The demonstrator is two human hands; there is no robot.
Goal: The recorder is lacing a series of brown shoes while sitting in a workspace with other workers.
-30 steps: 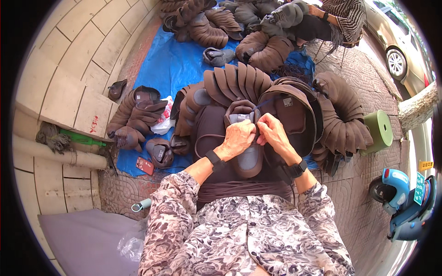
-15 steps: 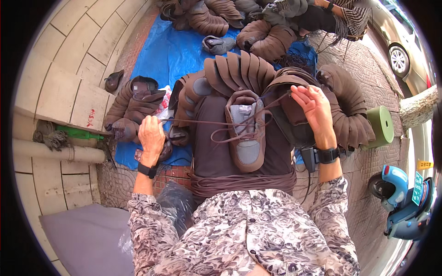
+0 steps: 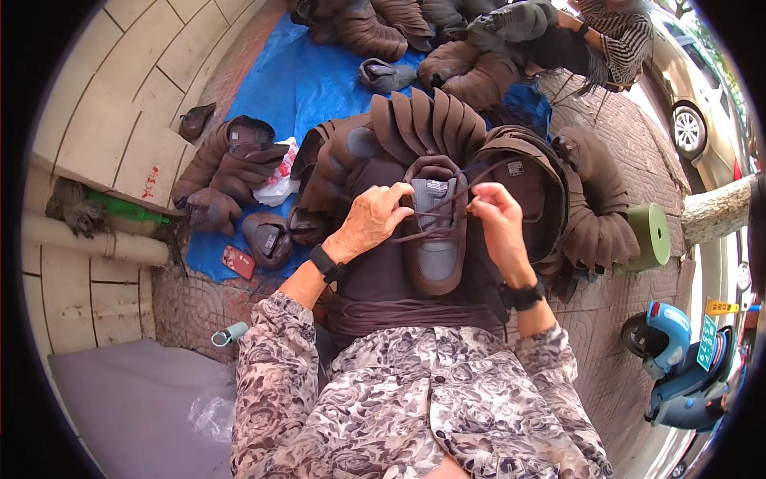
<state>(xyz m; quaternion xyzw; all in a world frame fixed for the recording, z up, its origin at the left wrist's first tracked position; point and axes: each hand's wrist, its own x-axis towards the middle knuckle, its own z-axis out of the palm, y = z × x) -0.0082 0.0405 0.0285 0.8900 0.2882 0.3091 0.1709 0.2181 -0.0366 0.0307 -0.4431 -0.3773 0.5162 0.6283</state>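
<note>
A brown shoe upper [image 3: 435,239] with a grey tongue lies on my lap, toe toward me. My left hand [image 3: 371,219] pinches the dark lace [image 3: 447,203] at the upper's left eyelets. My right hand [image 3: 495,219] grips the same lace on the right side, fingers closed around it. The lace runs across the tongue between both hands. Both wrists wear black bands.
Stacks of brown shoe uppers [image 3: 431,124] fan out beyond my lap, with more piles [image 3: 227,172] on a blue tarp [image 3: 303,80]. A green roll [image 3: 650,235] stands right. Another person [image 3: 606,36] sits at the far end. A blue scooter [image 3: 678,359] and a car [image 3: 694,88] are at right.
Half a second ago my hands were spread wide, pulling the lace out to both sides. Both have come back in to the shoe and now hold the lace at the eyelets.
</note>
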